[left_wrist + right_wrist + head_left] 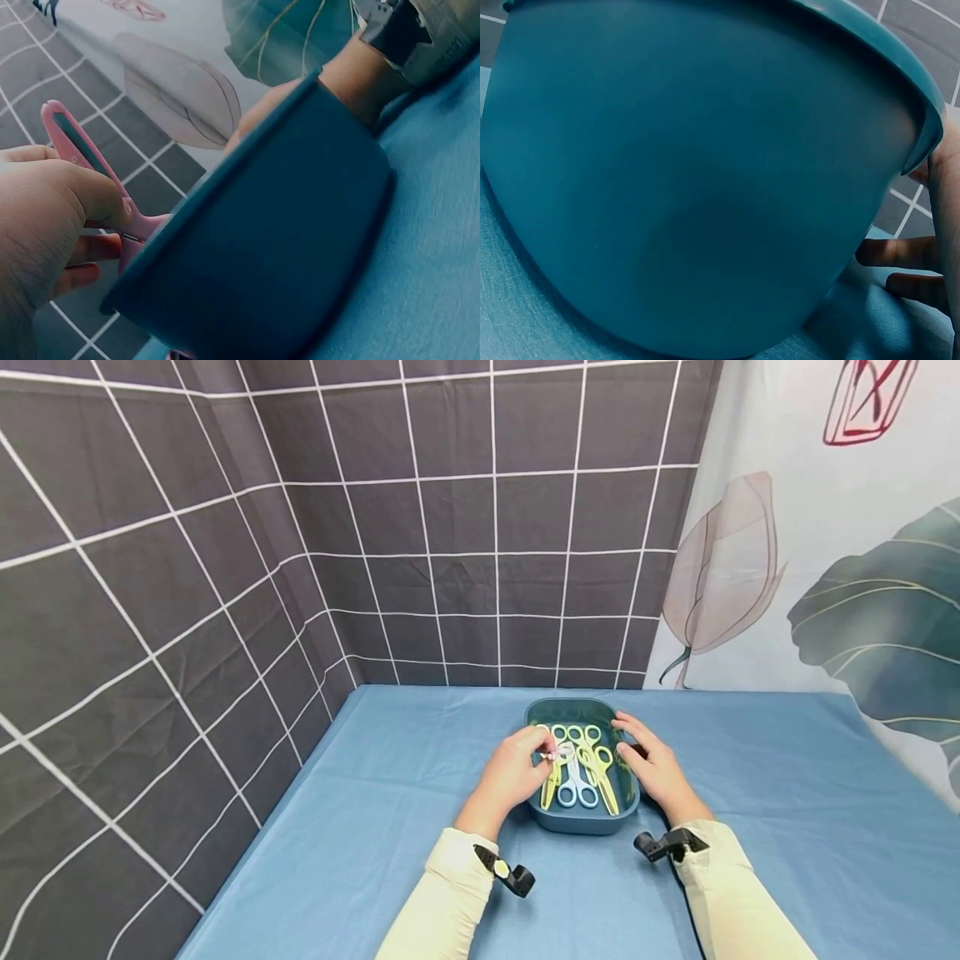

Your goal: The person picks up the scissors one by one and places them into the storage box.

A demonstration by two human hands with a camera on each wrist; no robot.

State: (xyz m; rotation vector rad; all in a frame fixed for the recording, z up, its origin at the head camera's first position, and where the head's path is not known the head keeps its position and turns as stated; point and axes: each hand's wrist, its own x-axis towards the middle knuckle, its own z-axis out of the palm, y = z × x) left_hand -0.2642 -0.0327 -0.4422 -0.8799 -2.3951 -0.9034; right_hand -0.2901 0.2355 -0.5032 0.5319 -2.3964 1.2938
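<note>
My left hand (513, 770) pinches a pair of pink scissors (84, 146) above the left side of a dark teal plastic basin (583, 824). The scissors lean over the rim in the left wrist view, their lower part hidden behind it. Inside the basin lie several yellow-green scissors (606, 781) and a pair of light blue scissors (576, 792). On the basin's right side my right hand (660, 774) touches the rim, its fingers loosely extended. The right wrist view is mostly filled by the basin's outer wall (697, 180), with fingers (900, 253) beside it.
A blue cloth (405, 793) covers the table under the basin. Dark grey gridded fabric (450, 518) hangs behind and to the left, and a white curtain with leaf prints (750, 635) hangs at the right. Both sleeves carry black wrist mounts (510, 872).
</note>
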